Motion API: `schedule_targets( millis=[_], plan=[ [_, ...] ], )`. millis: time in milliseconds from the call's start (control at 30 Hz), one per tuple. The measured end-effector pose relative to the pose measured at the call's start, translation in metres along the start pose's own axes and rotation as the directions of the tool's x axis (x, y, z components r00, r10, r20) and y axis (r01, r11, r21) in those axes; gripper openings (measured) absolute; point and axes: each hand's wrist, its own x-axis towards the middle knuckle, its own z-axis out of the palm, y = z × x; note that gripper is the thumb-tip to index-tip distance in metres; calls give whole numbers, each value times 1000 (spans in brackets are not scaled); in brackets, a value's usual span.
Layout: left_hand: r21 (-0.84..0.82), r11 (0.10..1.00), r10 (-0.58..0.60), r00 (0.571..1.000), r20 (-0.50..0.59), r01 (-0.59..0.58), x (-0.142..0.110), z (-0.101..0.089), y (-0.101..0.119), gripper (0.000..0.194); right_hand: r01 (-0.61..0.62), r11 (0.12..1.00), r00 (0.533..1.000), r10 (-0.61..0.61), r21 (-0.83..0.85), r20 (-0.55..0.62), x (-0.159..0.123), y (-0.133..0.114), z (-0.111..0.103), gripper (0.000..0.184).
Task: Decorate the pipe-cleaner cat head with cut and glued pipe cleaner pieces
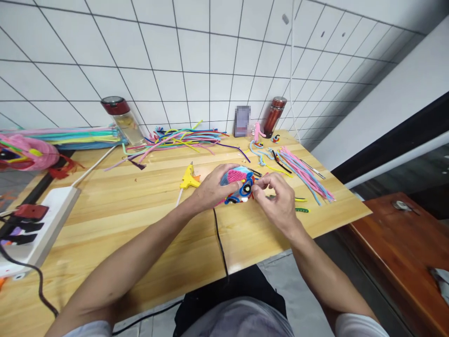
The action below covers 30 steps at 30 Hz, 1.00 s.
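My left hand (216, 186) is wrapped round a colourful pipe-cleaner figure (237, 178) with pink, light blue, dark blue and red parts and round black-and-white eyes. At the figure's right side, my right hand (277, 196) has thumb and forefinger pinched together by its red edge. Whether those fingertips hold the figure itself or a small piece is too small to tell. Left of my left hand, a yellow glue gun (190, 177) rests on the wooden table (147, 234).
Loose pipe cleaners (189, 139) lie along the back, with a pink and blue bundle (307, 173) at the right. A glass bottle (124, 121), a phone (242, 120) and a red flask (275, 117) stand by the tiled wall. A power strip (52, 229) sits at left; a black cable (220, 243) crosses the front edge.
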Motion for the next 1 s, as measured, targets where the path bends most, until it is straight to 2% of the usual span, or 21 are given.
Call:
schedule_targets(
  millis=[67,133,333,467,567,633,733,833,933,1000],
  plan=[
    [86,992,95,995,-40,-91,-2,3,1,51,37,999,999,-36,21,-30,1,-17,4,12],
    [141,977,168,984,-57,-159,-2,5,0,49,33,999,998,-32,32,-51,2,-24,8,13],
    [174,959,236,970,-50,-224,-3,9,-1,49,-36,998,997,38,44,-61,5,-19,10,15],
    [181,950,262,965,-25,-253,-4,8,1,51,-157,985,986,160,70,-51,8,-20,10,14],
    [173,948,275,961,-17,-268,-4,7,1,52,-291,941,956,291,173,31,10,-18,11,10],
    [154,959,241,971,-7,-237,-4,6,2,52,-337,908,941,328,250,78,10,-15,12,9],
    [89,989,118,993,-1,-118,-3,4,2,52,-259,935,964,264,241,13,6,-13,7,5],
    [-33,999,-9,1000,26,10,-1,2,2,56,-70,990,995,77,125,-57,1,-12,-1,6],
    [-172,981,-76,993,93,91,1,2,1,61,112,992,994,-110,62,-25,-1,-13,-6,15],
    [-228,966,-95,986,140,126,1,2,0,60,166,986,986,-166,19,21,-1,-12,-6,20]
  ],
)
